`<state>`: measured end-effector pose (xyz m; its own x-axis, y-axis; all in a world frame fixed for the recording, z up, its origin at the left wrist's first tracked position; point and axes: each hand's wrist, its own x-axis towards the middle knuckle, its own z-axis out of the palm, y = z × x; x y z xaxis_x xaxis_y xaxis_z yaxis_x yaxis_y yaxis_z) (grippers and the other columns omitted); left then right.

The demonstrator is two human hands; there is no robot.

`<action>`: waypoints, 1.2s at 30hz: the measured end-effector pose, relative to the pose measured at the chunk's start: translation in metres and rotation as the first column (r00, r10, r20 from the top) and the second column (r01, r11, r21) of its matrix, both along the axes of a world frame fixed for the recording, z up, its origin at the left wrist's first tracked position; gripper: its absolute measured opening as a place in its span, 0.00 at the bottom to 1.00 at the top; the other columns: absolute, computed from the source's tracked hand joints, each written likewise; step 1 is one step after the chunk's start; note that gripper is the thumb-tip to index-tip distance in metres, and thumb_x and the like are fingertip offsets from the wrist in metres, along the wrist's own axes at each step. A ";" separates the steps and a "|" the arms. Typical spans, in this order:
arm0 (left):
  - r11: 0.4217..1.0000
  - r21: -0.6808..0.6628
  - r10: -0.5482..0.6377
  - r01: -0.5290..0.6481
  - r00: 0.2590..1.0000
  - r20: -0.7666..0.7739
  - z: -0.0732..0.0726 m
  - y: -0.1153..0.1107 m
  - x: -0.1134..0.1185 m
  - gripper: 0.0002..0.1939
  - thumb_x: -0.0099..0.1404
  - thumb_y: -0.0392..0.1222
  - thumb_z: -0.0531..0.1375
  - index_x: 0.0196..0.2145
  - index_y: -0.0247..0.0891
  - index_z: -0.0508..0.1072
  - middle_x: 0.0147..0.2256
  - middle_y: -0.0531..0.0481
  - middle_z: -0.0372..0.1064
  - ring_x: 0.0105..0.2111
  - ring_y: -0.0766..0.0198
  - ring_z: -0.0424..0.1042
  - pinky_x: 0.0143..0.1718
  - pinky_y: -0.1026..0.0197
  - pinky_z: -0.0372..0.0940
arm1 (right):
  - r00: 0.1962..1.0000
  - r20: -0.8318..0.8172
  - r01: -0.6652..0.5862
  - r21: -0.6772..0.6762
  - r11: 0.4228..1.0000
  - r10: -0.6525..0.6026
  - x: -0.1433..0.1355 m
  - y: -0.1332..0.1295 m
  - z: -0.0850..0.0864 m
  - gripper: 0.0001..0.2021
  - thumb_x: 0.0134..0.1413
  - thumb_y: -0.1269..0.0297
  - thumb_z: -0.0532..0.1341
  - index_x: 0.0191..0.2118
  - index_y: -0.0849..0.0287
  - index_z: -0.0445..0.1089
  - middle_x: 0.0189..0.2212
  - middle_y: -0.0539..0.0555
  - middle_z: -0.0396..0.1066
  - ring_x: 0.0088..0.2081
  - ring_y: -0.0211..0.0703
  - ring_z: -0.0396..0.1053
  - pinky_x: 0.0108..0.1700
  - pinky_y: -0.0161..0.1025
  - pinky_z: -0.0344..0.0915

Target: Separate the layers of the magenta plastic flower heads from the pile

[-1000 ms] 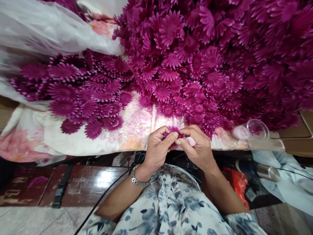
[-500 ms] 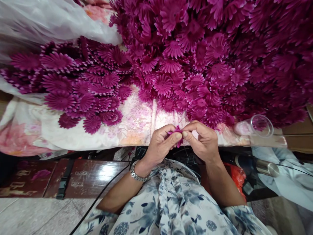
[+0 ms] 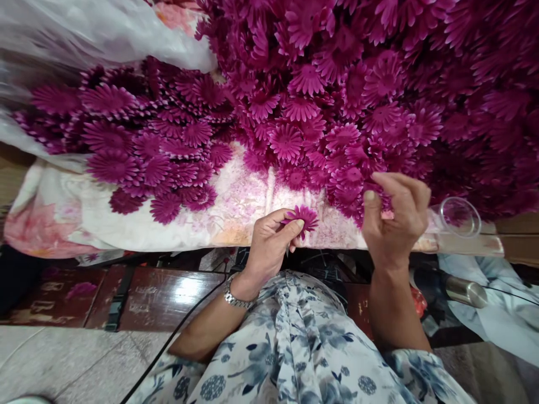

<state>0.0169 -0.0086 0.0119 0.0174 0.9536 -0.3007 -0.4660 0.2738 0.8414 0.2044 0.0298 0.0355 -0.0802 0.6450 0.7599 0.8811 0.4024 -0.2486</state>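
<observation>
Magenta petals, a single flower, pinched between thumb and fingers of the left hand; I take the large heap of like flowers as datum. Held flower sits just on the near side of the heap, over the floral cloth, petals fanning out past the thumb. From my remote feed the right hand reads as raised at the heap's near right edge, thumb and forefinger parted, the other fingers bent; I cannot tell whether it touches the flowers behind it, nor whether the bent fingers hide anything. Hands well apart. Left of the heap and meeting it, I log a smaller cluster of the same flowers, overlapping, many with pale petal tips. On the heap's far left flank lies crumpled translucent plastic. At the heap's near right corner, just beside the right hand, a clear cup; upright or lying, I cannot tell. Farther to the heap's near side, past the cloth's edge: linked metal band on the left wrist, blue-and-white patterned shirt, dark red surface off left with black strap across it, metal-capped bottle off right.
</observation>
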 end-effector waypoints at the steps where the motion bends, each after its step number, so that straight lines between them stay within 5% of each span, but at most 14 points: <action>1: 1.000 -0.003 0.016 -0.016 1.000 -0.008 0.000 0.000 0.001 0.09 0.52 0.41 0.66 0.22 0.36 0.70 0.16 0.57 0.62 0.15 0.74 0.59 0.14 0.72 0.53 | 0.998 -0.029 -0.059 -0.033 0.998 0.058 -0.008 -0.007 -0.001 0.12 0.54 0.70 0.60 0.45 0.60 0.71 0.39 0.58 0.71 0.42 0.45 0.69 0.45 0.45 0.67; 7: 0.999 -0.015 0.040 -0.040 0.999 0.015 0.004 0.000 0.004 0.15 0.50 0.43 0.67 0.18 0.36 0.64 0.15 0.59 0.56 0.16 0.75 0.54 0.17 0.71 0.54 | 0.932 -0.222 -0.337 -0.244 0.909 0.286 -0.036 -0.030 -0.007 0.09 0.56 0.70 0.58 0.42 0.58 0.72 0.34 0.55 0.72 0.38 0.41 0.70 0.40 0.39 0.68; 19: 0.979 0.163 -0.101 0.120 0.988 -0.121 -0.006 -0.006 0.000 0.22 0.58 0.51 0.62 0.16 0.35 0.61 0.15 0.58 0.54 0.17 0.74 0.52 0.18 0.67 0.47 | 0.732 -0.550 -0.657 -0.416 0.628 0.402 -0.045 -0.032 -0.005 0.00 0.55 0.69 0.60 0.33 0.58 0.68 0.28 0.49 0.68 0.31 0.35 0.66 0.34 0.35 0.63; 26: 0.942 0.266 -0.190 0.206 0.978 -0.084 -0.006 -0.007 -0.004 0.10 0.59 0.46 0.63 0.28 0.37 0.69 0.23 0.56 0.61 0.22 0.72 0.59 0.23 0.67 0.54 | 0.680 -0.668 -0.653 -0.365 0.663 0.303 -0.041 -0.033 -0.009 0.02 0.55 0.71 0.60 0.32 0.58 0.68 0.27 0.48 0.65 0.31 0.34 0.64 0.34 0.35 0.60; 36: 0.969 0.206 -0.126 0.137 0.990 -0.064 -0.011 -0.010 -0.003 0.08 0.56 0.43 0.65 0.29 0.38 0.70 0.22 0.56 0.62 0.20 0.71 0.59 0.20 0.68 0.55 | 0.570 -0.786 -0.732 -0.355 0.582 0.239 -0.040 -0.037 -0.016 0.02 0.53 0.70 0.62 0.31 0.58 0.70 0.26 0.48 0.66 0.30 0.34 0.63 0.33 0.34 0.59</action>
